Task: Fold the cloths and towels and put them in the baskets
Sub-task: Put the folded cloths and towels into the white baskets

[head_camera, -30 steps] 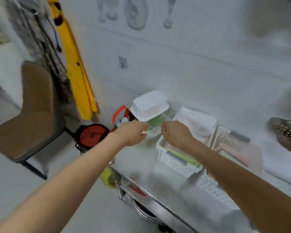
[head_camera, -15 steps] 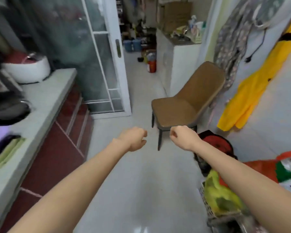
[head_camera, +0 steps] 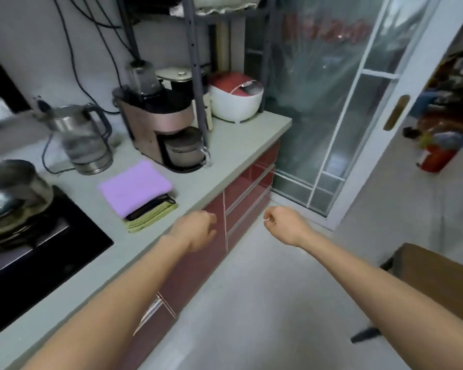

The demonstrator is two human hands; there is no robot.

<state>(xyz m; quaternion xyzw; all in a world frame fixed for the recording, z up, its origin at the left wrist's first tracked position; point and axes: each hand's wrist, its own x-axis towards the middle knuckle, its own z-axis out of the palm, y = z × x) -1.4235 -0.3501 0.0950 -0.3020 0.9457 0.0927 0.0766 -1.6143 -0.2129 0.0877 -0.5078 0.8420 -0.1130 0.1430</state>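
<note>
A stack of folded cloths lies on the grey countertop [head_camera: 241,140]: a purple towel [head_camera: 135,186] on top, a dark cloth [head_camera: 150,207] under it and a yellow-green cloth [head_camera: 151,217] at the bottom. My left hand [head_camera: 197,228] hovers at the counter's front edge, just right of the stack, with curled fingers that hold nothing. My right hand [head_camera: 285,222] is out over the floor, also curled and empty. No basket is in view.
On the counter stand a glass kettle [head_camera: 83,140], a pink coffee machine [head_camera: 161,121] and a rice cooker [head_camera: 235,98]. A pot [head_camera: 11,190] sits on the black hob [head_camera: 38,249]. Red drawers [head_camera: 247,193] are below, a sliding glass door [head_camera: 340,102] is ahead, and a brown chair [head_camera: 436,279] is at the right.
My view has swung left, from the steel table with white baskets, past the chair and doorway, to the counter with the stacked cloths. Both hands stayed curled and empty in front of me.
</note>
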